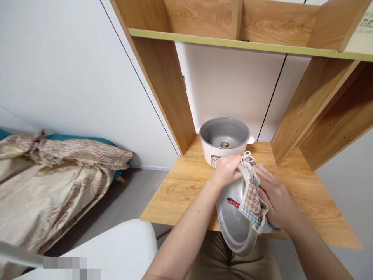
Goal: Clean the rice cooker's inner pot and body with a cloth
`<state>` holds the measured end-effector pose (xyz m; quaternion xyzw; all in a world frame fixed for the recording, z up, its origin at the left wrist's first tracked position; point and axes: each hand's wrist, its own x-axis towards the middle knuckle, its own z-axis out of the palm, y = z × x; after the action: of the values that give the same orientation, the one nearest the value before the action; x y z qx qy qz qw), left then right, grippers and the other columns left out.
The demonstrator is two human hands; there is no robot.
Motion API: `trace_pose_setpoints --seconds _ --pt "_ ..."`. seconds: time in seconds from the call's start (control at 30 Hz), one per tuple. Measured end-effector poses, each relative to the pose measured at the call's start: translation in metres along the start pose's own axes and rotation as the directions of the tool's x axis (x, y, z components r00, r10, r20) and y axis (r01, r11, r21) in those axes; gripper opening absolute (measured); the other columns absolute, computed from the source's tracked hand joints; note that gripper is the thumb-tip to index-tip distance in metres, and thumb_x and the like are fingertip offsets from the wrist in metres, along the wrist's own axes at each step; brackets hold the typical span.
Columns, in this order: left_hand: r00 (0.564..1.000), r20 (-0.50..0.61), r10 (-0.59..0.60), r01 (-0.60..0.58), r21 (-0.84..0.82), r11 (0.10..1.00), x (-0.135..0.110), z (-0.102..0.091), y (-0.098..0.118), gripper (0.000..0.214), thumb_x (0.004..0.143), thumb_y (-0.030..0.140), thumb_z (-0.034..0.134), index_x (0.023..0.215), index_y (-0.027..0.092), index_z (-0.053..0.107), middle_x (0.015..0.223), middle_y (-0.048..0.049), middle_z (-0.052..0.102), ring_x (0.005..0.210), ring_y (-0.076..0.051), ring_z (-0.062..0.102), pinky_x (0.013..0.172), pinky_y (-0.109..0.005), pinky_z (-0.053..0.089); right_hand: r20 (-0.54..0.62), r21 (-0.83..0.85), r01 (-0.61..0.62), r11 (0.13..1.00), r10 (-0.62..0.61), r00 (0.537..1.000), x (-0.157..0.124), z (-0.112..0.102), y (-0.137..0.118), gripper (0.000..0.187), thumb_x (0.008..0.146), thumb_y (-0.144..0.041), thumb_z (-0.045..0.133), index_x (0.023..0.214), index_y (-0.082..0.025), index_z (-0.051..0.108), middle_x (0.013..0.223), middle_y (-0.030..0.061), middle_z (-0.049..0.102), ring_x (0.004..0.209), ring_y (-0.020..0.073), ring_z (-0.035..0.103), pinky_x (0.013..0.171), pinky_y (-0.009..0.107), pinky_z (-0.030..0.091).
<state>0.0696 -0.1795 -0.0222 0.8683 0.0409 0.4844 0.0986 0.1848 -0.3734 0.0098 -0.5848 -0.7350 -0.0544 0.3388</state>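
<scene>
My left hand (pixel 228 170) is closed on the upper edge of a round metal lid (pixel 234 219), which I hold tilted over the front of the wooden desk (pixel 180 190). My right hand (pixel 275 200) presses a patterned cloth (pixel 253 198) against the lid's right side, with its fingers curled over the cloth. Just behind my hands stands an open rice cooker (pixel 224 140) with a grey inner bowl and white body.
Wooden shelf uprights (pixel 166 85) flank the cooker, and a shelf board (pixel 247 44) runs above it. A white chair (pixel 116 249) sits at lower left. A bed with beige bedding (pixel 49 182) lies to the left.
</scene>
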Motion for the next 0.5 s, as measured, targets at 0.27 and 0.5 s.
trace_pose_setpoints --seconds 0.27,0.5 --pt "0.983 -0.17 -0.063 0.068 0.021 0.997 -0.013 0.002 -0.014 0.018 0.091 0.02 0.057 0.076 0.024 0.048 0.061 0.0034 0.056 0.052 -0.013 0.053 0.053 -0.026 0.036 -0.105 -0.07 0.037 0.997 -0.045 0.993 -0.012 0.014 -0.01 0.066 0.105 -0.024 0.041 0.17 -0.024 0.029 0.164 0.0112 0.049 0.158 0.0343 0.035 0.127 0.067 0.034" --pt "0.977 -0.214 -0.015 0.04 0.111 0.993 -0.016 0.004 -0.008 0.026 0.092 0.022 0.054 0.07 0.025 0.041 0.058 0.0031 0.049 0.051 -0.013 0.047 0.053 -0.028 0.032 0.021 0.004 -0.102 0.995 0.102 0.995 0.016 0.006 -0.01 0.054 0.108 -0.023 0.037 0.161 -0.028 0.047 0.16 0.008 0.055 0.15 0.0291 0.05 0.125 0.06 0.041"
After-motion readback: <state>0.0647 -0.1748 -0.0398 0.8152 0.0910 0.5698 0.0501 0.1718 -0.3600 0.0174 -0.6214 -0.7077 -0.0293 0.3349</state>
